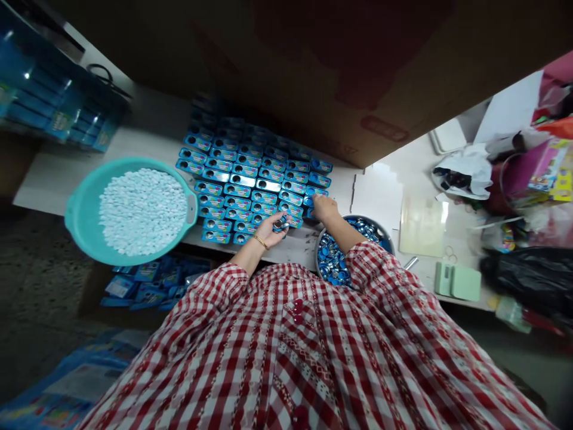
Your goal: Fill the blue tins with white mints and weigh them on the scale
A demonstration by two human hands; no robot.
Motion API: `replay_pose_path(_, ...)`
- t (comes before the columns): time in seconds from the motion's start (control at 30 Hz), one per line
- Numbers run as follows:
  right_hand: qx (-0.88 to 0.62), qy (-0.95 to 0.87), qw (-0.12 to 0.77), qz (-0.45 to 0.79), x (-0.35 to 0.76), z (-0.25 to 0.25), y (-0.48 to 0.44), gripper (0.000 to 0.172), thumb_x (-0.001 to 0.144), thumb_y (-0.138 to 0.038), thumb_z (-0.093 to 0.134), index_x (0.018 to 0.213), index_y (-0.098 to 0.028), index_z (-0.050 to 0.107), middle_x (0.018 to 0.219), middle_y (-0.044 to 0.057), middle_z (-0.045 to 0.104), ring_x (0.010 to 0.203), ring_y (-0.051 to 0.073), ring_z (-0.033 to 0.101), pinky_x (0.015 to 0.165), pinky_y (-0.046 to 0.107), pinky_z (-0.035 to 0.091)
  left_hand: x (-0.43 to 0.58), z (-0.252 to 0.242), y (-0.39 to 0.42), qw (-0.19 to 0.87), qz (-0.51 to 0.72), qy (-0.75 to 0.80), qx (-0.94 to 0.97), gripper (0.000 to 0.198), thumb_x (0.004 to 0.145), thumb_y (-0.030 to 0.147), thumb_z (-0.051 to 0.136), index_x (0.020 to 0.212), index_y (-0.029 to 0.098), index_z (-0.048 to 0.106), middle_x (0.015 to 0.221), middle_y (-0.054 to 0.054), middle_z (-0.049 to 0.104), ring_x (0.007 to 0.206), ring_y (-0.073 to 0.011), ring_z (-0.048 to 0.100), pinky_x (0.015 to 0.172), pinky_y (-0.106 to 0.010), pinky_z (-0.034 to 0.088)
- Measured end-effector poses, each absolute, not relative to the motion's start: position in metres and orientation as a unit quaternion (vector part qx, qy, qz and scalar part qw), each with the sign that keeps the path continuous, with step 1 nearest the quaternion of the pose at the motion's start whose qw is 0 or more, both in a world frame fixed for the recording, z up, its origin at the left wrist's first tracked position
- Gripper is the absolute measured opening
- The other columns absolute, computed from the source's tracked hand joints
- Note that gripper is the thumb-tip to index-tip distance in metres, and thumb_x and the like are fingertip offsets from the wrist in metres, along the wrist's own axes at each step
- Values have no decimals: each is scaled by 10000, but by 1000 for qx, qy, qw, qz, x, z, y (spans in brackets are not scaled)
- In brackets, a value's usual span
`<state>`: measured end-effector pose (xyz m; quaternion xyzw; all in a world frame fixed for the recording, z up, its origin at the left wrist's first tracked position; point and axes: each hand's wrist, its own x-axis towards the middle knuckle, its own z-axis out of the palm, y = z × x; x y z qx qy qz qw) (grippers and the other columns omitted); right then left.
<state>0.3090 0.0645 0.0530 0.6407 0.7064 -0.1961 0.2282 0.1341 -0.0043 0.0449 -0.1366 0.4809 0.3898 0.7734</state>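
Observation:
Rows of small blue tins [237,191], many with a dark round opening in the top, stand close together on the white table. My left hand [270,232] is closed around a few round blue-and-silver caps [280,223] over the front tins. At the right end of the rows, my right hand [325,209] has its fingers bent together on a tin; what they pinch is hidden. Tins in that right column [319,179] show blue round pieces on top. Beneath my right forearm sits a metal bowl [317,254] full of similar caps.
A teal basin [74,224] of small white pieces stands at left. Behind the tins rises a large cardboard box [286,65]. Clear-wrapped blue packs [58,95] and scissors [105,77] lie far left. Below the table is a carton of blue packets [147,283]. A green case [465,282] lies right.

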Motion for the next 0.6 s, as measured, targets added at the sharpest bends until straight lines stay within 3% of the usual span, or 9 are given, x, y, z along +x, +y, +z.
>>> replay_pose_path(0.17, 498, 826, 11, -264, 298, 72, 24, 317, 874, -302, 539, 1181, -241, 586, 1199, 71, 589, 1100, 201, 568, 909, 311, 476, 140, 40, -1, 765, 415, 475, -128, 85, 782, 74, 573, 713, 116, 601, 641, -39, 618, 580, -108, 606, 516, -202, 483)
replay_pose_path(0.3, 401, 857, -49, -320, 281, 73, 3, 244, 878, -242, 526, 1074, -246, 671, 1101, 49, 632, 1080, 179, 569, 927, 262, 458, 139, 41, -4, 778, 414, 454, -132, 95, 787, 63, 548, 735, 123, 601, 614, -7, 600, 495, -67, 540, 457, -175, 437)
replay_pose_path(0.43, 496, 767, -166, -371, 283, 61, 29, 251, 874, -205, 492, 1028, -212, 690, 957, 38, 671, 893, 156, 633, 844, 249, 494, 123, 50, -5, 772, 392, 484, -130, 93, 815, 88, 520, 795, 111, 607, 690, -63, 633, 649, -127, 629, 551, -209, 505)
replay_pose_path(0.53, 622, 659, -196, -374, 285, 50, 78, 257, 822, -175, 507, 1019, -162, 672, 870, 38, 674, 677, 150, 646, 708, 277, 528, 107, 56, -3, 784, 395, 466, -110, 116, 795, 60, 516, 850, 100, 609, 757, -88, 645, 650, -116, 620, 467, -151, 439)
replay_pose_path(0.6, 667, 628, -188, -354, 283, 46, 117, 266, 808, -170, 503, 1026, -155, 655, 871, 34, 680, 669, 151, 654, 688, 273, 528, 98, 59, 0, 789, 404, 452, -95, 130, 764, 39, 534, 851, 105, 605, 780, -87, 642, 613, -93, 596, 423, -129, 386)
